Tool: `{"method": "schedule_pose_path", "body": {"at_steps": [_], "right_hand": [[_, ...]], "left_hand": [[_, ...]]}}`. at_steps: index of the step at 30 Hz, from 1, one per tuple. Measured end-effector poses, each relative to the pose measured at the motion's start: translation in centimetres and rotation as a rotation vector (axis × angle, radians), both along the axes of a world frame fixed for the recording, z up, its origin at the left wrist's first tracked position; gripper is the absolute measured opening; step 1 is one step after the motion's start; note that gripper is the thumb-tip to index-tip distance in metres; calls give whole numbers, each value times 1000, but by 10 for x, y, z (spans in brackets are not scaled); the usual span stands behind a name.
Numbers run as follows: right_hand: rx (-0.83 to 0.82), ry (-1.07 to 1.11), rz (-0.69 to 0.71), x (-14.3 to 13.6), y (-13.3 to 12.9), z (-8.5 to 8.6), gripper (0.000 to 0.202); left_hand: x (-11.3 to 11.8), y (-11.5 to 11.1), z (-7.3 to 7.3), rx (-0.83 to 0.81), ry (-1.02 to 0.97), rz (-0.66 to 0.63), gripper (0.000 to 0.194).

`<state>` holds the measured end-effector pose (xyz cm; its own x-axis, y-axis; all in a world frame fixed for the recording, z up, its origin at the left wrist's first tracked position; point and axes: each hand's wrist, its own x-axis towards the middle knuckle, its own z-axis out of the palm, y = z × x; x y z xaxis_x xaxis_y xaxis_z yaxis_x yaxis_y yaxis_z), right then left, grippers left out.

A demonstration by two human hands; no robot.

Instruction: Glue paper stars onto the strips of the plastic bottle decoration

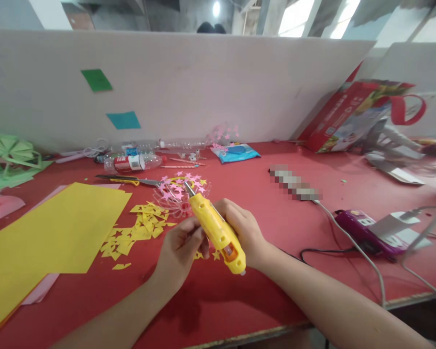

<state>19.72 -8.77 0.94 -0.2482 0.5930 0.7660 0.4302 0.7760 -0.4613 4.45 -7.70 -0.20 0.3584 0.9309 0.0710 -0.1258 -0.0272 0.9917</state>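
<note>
A yellow hot glue gun is gripped in my right hand, its metal nozzle tilted up and to the left. Beside it, my left hand has thumb and fingers pinched together below the gun; whatever they hold is hidden. Just past the nozzle sits a clear plastic piece cut into curled strips, with pink paper stars on it. A yellow paper star lies on the red table under the gun. Yellow paper scraps are heaped left of my left hand.
Yellow paper sheets cover the left side. Scissors, plastic bottles and a blue packet lie toward the white partition. At right are a purple power strip, cables and a red bag.
</note>
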Motion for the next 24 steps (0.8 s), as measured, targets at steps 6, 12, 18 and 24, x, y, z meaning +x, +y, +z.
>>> {"method": "schedule_pose_path", "body": {"at_steps": [6,12,18,24], "right_hand": [[-4,-42,9,0,-3,1,14],[-127,71,-32,0,-1,-7,14],[-308,211,-4,-2,-1,-2,13],[-197,38,72,-3,-3,9,20]], "left_hand": [[3,0,-1,-137,-72,27,29],[1,5,-2,-137,-84,-24,18],[-1,2,-5,12,-76,-98,7],[-4,-9,-9,199,92,-330,20]]}}
